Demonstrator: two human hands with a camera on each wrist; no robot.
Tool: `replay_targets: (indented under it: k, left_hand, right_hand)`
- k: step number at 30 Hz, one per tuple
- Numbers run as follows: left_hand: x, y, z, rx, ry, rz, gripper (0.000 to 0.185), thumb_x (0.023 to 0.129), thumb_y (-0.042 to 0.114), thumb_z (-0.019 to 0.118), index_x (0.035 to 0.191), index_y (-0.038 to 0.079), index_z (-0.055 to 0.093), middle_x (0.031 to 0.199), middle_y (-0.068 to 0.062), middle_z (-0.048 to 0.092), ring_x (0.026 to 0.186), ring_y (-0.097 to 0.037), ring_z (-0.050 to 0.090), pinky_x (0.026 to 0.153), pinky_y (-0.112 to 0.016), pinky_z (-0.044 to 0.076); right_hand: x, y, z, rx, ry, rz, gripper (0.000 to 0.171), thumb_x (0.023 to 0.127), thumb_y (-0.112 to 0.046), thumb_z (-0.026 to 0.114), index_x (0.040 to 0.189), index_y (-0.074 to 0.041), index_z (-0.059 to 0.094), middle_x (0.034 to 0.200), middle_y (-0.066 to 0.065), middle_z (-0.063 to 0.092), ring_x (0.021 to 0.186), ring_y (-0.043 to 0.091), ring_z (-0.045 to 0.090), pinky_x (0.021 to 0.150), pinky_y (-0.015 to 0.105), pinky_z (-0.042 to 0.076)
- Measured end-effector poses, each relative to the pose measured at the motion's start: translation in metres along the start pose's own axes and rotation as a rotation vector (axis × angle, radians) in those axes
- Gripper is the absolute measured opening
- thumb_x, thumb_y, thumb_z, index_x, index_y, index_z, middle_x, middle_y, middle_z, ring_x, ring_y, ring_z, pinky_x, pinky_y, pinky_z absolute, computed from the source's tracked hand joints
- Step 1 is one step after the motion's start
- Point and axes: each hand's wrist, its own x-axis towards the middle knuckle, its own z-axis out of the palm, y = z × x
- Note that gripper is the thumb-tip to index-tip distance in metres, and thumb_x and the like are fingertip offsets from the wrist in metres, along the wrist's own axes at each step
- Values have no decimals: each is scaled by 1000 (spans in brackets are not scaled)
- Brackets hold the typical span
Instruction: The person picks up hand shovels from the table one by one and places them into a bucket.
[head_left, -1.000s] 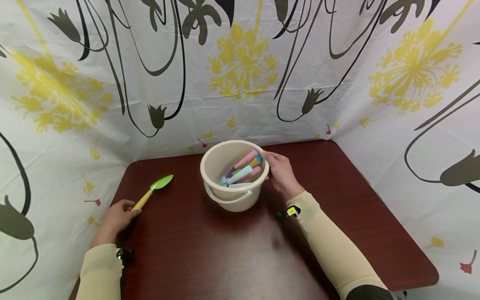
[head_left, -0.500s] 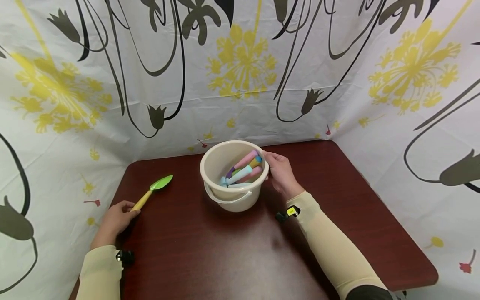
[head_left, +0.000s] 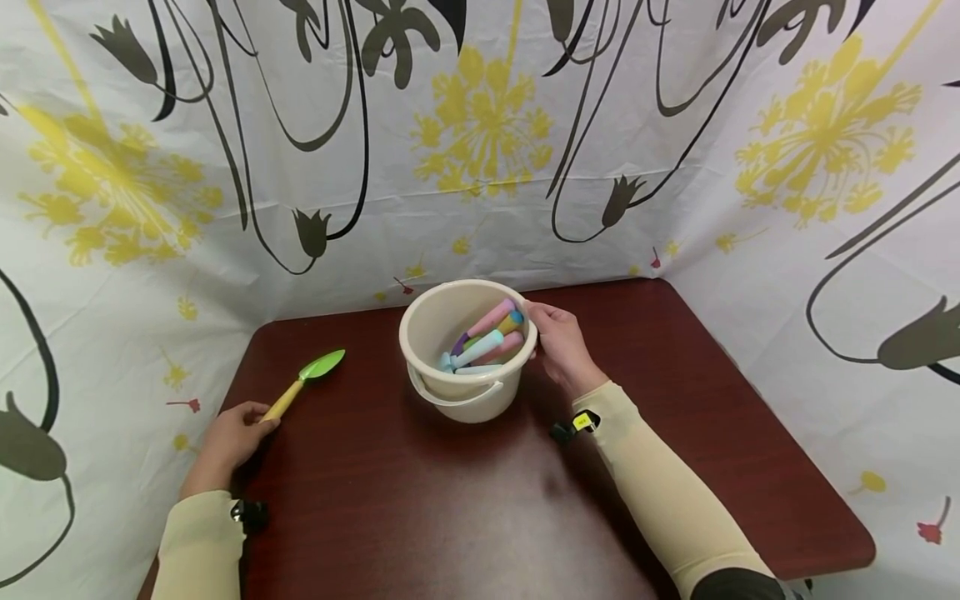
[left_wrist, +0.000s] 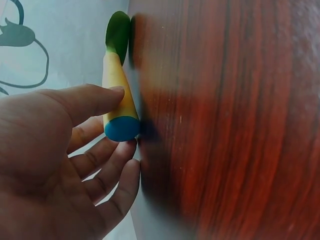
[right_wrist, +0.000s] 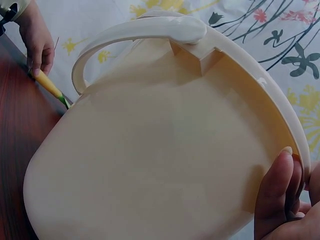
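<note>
A dark reddish-brown wooden tabletop (head_left: 450,500) with rounded corners fills the near ground, its grain glossy. At its left edge the left hand (head_left: 232,435) lies with loosely curled fingers (left_wrist: 107,95) touching the blue butt end of a yellow-handled green trowel (head_left: 306,380) lying flat. Further in, the right hand (head_left: 561,343) pinches the right rim of a cream bucket (head_left: 465,392) standing near the middle, pastel handles (head_left: 487,337) inside it. Behind and on both sides hangs a white curtain (head_left: 480,150) printed with yellow blooms and dark stems.
</note>
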Motion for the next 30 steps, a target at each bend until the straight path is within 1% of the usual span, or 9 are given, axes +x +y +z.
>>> replay_targets:
  k: [7, 10, 14, 17, 19, 22, 26, 28, 30]
  left_hand:
    - [0, -3, 1, -21, 31, 26, 43, 109, 25, 71, 134, -9, 67, 119, -30, 72, 97, -37, 67, 79, -43, 53]
    - [-1, -2, 1, -47, 46, 21, 44, 110, 26, 70, 136, -9, 66, 119, -28, 72, 97, -35, 67, 78, -41, 52]
    - [-4, -1, 1, -91, 57, -11, 47, 112, 30, 67, 141, -7, 64, 122, -26, 70, 99, -35, 64, 78, -40, 51]
    - [-7, 2, 1, -119, 89, -22, 50, 112, 35, 67, 144, -4, 64, 120, -24, 69, 96, -32, 62, 76, -38, 50]
    - [-8, 3, 1, -137, 131, -23, 51, 112, 38, 67, 144, -2, 65, 118, -22, 70, 93, -28, 61, 73, -35, 50]
    - [-8, 5, 2, -185, 230, -43, 50, 110, 40, 71, 142, 2, 70, 111, -14, 70, 87, -19, 59, 67, -28, 49]
    - [-8, 9, 1, -319, 349, -103, 49, 105, 41, 79, 140, 8, 74, 102, 4, 66, 83, -9, 56, 66, -21, 47]
    - [-8, 11, 0, -391, 384, -135, 50, 103, 42, 80, 141, 9, 74, 101, 12, 63, 85, -7, 56, 67, -19, 47]
    - [-8, 13, -2, -461, 405, -167, 52, 102, 42, 82, 143, 10, 73, 102, 16, 62, 88, -6, 56, 69, -17, 48]
  right_hand:
    - [0, 0, 1, 7, -1, -1, 38, 112, -32, 69, 135, -3, 76, 91, 7, 74, 55, 10, 56, 46, 21, 47]
    - [1, 1, 0, 11, 0, 1, 37, 112, -31, 69, 135, -3, 76, 92, 7, 74, 55, 10, 56, 46, 21, 47]
    - [2, 1, 0, 15, 3, -1, 37, 112, -30, 68, 135, -3, 76, 91, 7, 73, 55, 10, 56, 46, 21, 47]
    - [1, 1, 1, 20, 2, -1, 36, 112, -30, 68, 134, -3, 76, 91, 6, 74, 54, 9, 55, 46, 21, 46]
    - [1, 1, 1, 21, 3, -1, 36, 112, -29, 69, 134, -2, 76, 90, 6, 74, 54, 9, 55, 46, 21, 47]
    - [0, 0, 1, 22, 5, -2, 35, 111, -29, 70, 133, -2, 77, 89, 6, 74, 54, 9, 55, 46, 21, 47]
    - [0, 0, 1, 15, 12, -4, 35, 111, -30, 70, 131, -3, 77, 88, 7, 73, 54, 10, 55, 45, 21, 47]
    - [0, 0, 1, 14, 13, -3, 34, 111, -30, 69, 131, -3, 78, 88, 7, 73, 54, 10, 56, 45, 21, 47]
    - [0, 0, 1, 13, 12, -3, 34, 111, -30, 69, 131, -3, 77, 88, 7, 73, 55, 10, 56, 46, 21, 47]
